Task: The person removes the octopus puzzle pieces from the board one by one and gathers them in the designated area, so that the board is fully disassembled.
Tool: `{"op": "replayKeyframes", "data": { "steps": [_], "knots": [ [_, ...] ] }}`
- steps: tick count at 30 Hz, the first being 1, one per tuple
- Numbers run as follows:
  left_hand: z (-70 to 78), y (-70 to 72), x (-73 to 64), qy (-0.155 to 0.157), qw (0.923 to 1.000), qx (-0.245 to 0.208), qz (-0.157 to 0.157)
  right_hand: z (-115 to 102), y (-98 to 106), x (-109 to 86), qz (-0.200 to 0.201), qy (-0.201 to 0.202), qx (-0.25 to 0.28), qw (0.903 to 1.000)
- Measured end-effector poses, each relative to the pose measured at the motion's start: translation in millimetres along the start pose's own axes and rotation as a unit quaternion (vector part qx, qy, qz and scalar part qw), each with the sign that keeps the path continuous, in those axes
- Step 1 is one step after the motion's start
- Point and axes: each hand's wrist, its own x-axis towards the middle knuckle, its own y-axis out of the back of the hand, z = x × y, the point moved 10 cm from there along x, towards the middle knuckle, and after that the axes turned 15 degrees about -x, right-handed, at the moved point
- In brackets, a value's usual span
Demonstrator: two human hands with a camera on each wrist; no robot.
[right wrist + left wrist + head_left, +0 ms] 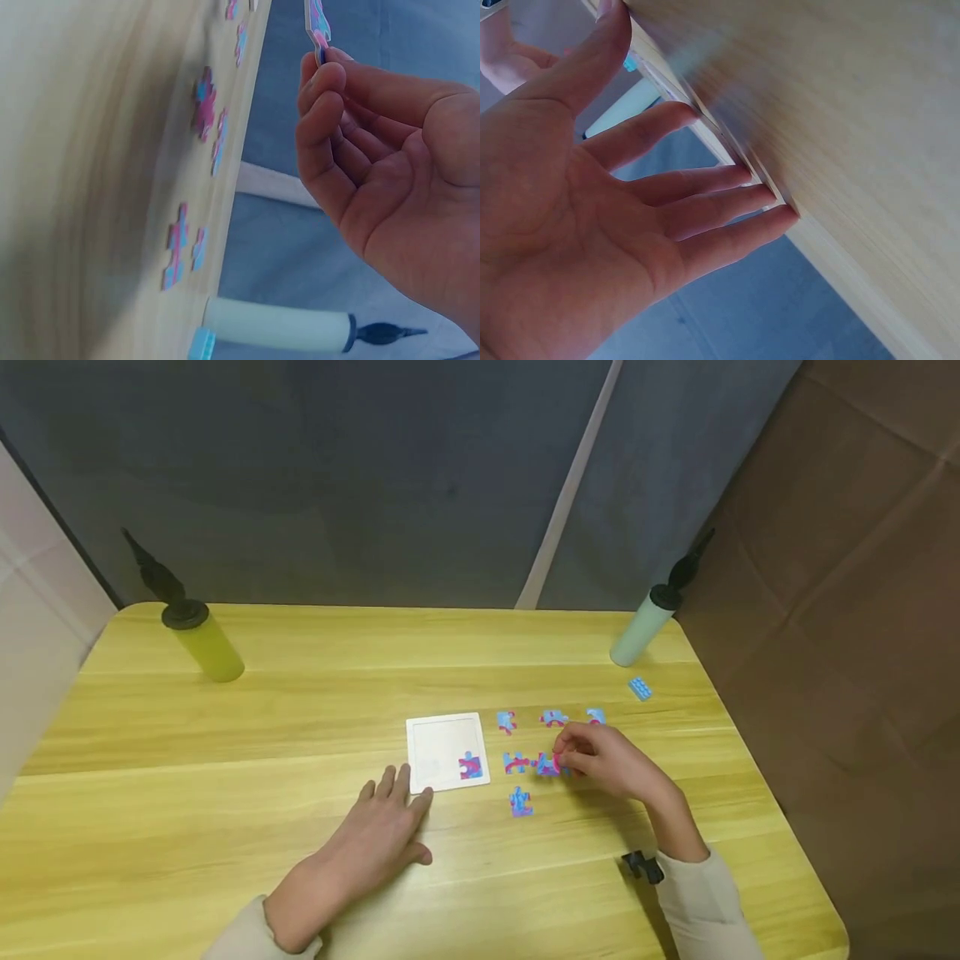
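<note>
My right hand (611, 760) pinches a puzzle piece (316, 21) between thumb and fingertips, held above the table in the right wrist view. Pink and blue puzzle pieces lie about it, among them one at the upper left (506, 722), one beside it (554, 718) and a lower one (521, 802). To their left is a white square puzzle tray (435, 739), with one piece (471, 766) in its lower right corner. My left hand (381, 831) lies with fingers spread, its fingertips at the tray's lower left corner; the left wrist view shows its palm (592, 217).
A yellow pump bottle (210, 647) stands at the back left and a pale green one (641, 631) at the back right. Near the latter lies a blue toy brick (641, 688). A black clip-like object (642, 867) is by the right sleeve. Curtains surround the wooden table.
</note>
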Motion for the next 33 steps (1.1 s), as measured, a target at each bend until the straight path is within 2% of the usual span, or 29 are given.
{"op": "replayKeyframes", "data": {
  "steps": [6, 16, 20, 33],
  "knots": [
    [-0.1, 1.7, 0.4, 0.001, 1.0, -0.002, -0.002, 15, -4, -8.6, -0.005, -0.021, 0.015, 0.9997],
    [-1.1, 2.3, 0.3, 0.005, 1.0, -0.004, -0.006, 32, -18, -21.0, -0.036, -0.023, 0.012, 0.999],
    [-0.8, 2.8, 0.9, 0.003, 1.0, 0.0, -0.006, 35, -24, -23.6, -0.053, -0.023, 0.013, 0.9983],
    [0.2, 2.2, 1.4, 0.0, 1.0, -0.001, -0.002, 36, -25, -23.0, -0.057, -0.015, -0.009, 0.9982]
  ]
}}
